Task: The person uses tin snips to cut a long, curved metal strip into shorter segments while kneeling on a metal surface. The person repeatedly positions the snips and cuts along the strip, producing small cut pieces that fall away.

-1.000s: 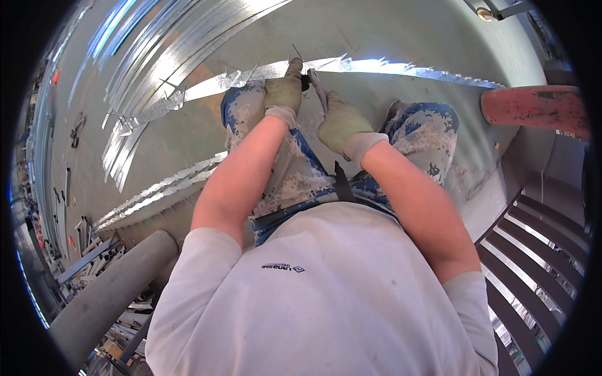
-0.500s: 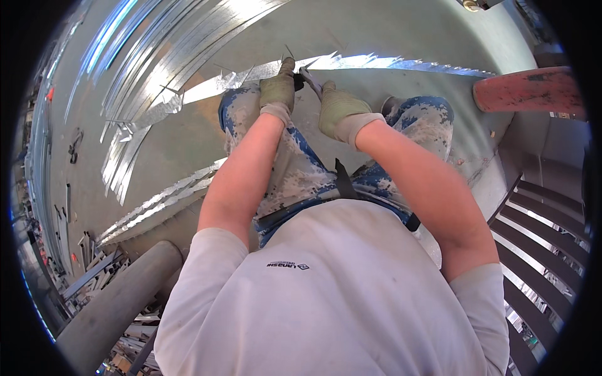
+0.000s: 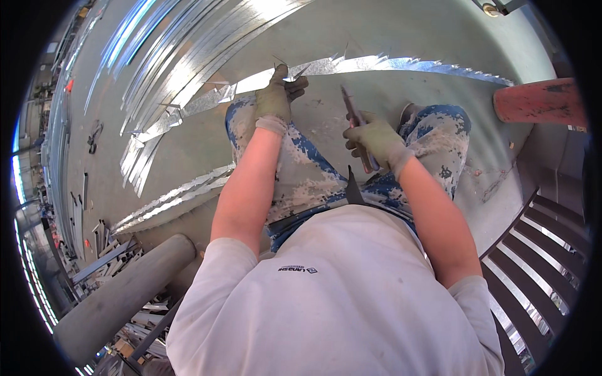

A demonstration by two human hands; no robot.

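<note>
One jagged metal strip (image 3: pixel 370 64), upper centre: my left hand (image 3: pixel 273 100) holds it, best between points; my right hand (image 3: pixel 374 139) grips a tool (image 3: pixel 353 111).

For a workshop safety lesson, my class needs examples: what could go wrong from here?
1. The metal strip has jagged, upright points right beside the gloved left hand; a slip might pierce the glove.
2. The bare left forearm has no sleeve below the elbow, so it could be scratched if it brushed those points.
3. The gloved right hand holds a pliers-like tool between the legs; dropped, it might strike one.
</note>
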